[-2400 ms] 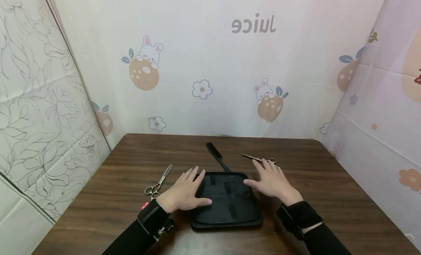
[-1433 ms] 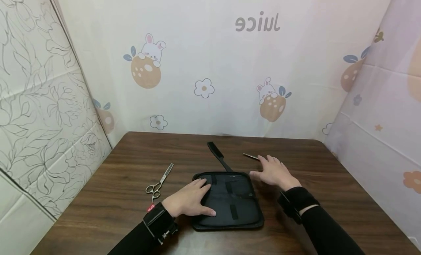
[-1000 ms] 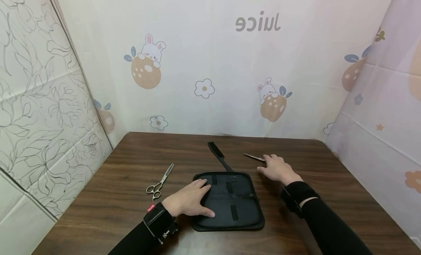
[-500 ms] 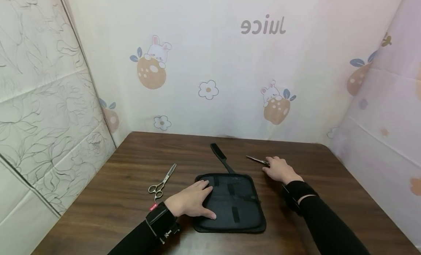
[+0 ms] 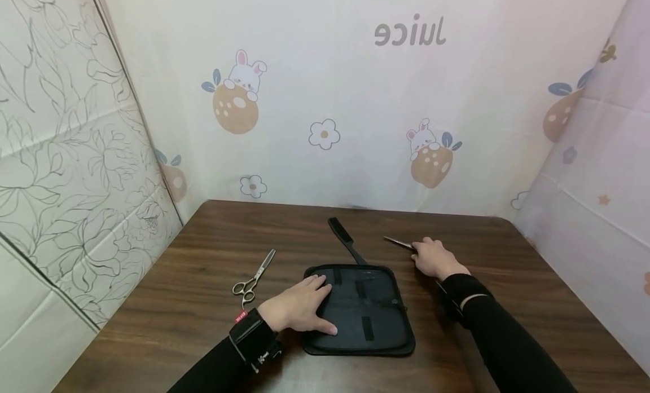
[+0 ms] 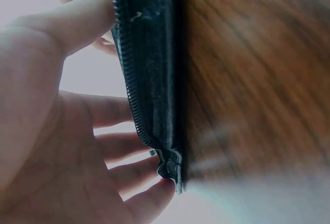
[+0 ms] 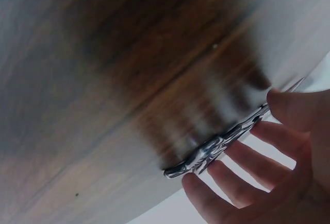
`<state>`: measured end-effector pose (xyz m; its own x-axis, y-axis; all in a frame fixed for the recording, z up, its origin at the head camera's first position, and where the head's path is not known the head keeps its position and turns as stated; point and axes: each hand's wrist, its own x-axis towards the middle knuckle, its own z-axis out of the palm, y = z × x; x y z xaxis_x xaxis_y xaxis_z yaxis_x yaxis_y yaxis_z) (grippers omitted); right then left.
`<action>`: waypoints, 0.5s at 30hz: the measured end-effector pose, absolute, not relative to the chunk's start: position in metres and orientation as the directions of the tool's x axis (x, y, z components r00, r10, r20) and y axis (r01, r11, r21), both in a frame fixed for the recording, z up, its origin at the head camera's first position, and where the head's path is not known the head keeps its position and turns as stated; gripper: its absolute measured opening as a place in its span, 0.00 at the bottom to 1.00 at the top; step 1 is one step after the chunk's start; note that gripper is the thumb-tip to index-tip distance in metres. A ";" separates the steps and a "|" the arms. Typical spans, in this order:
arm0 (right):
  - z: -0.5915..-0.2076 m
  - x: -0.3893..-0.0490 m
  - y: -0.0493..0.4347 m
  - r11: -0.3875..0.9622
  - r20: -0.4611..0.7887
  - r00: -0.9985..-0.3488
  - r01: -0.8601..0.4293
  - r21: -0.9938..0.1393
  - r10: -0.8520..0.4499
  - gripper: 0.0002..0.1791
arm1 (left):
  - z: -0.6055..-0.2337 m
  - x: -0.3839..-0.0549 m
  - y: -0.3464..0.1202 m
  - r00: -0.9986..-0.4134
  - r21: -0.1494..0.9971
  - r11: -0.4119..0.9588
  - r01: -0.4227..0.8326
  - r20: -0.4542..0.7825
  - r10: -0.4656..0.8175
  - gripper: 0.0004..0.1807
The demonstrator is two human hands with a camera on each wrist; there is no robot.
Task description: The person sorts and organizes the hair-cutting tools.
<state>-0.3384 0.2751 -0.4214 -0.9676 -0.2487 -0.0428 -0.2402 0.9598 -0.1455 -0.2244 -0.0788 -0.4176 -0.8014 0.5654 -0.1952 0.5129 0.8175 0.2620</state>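
A black zip case (image 5: pixel 360 319) lies on the table, its inner side with straps facing up. My left hand (image 5: pixel 298 307) rests on its left edge, fingers spread fairly straight. In the left wrist view the case's zip edge (image 6: pixel 131 87) runs beside the fingers and thumb. To the right and farther back, my right hand (image 5: pixel 433 257) is at a pair of silver scissors (image 5: pixel 398 243). The right wrist view shows thumb and fingertips on the scissors (image 7: pixel 209 149), which lie low at the table; the hand hides their handles in the head view.
A black comb (image 5: pixel 341 232) lies behind the case, the end of its handle at the case's back edge. Thinning scissors (image 5: pixel 254 280) with a red tag (image 5: pixel 241 315) lie left of the left hand. Printed cloth (image 5: pixel 325 88) stands behind the brown table (image 5: pixel 203 280).
My left hand has come down onto the case's left edge and stayed there. The right hand has moved right, from hovering over the scissors to their handle end, and its fingers have drawn in.
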 end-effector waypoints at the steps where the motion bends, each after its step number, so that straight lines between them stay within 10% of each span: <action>1: -0.421 -0.338 0.275 0.961 -0.040 -0.968 -0.238 -0.140 -0.246 0.21 | -0.417 -0.224 -0.079 -0.802 0.259 0.818 0.514 -0.194 0.565 0.51; 15: -0.416 -0.337 0.278 0.964 -0.028 -0.967 -0.252 -0.079 -0.255 0.05 | -0.417 -0.224 -0.079 -0.800 0.268 0.818 0.510 -0.203 0.565 0.51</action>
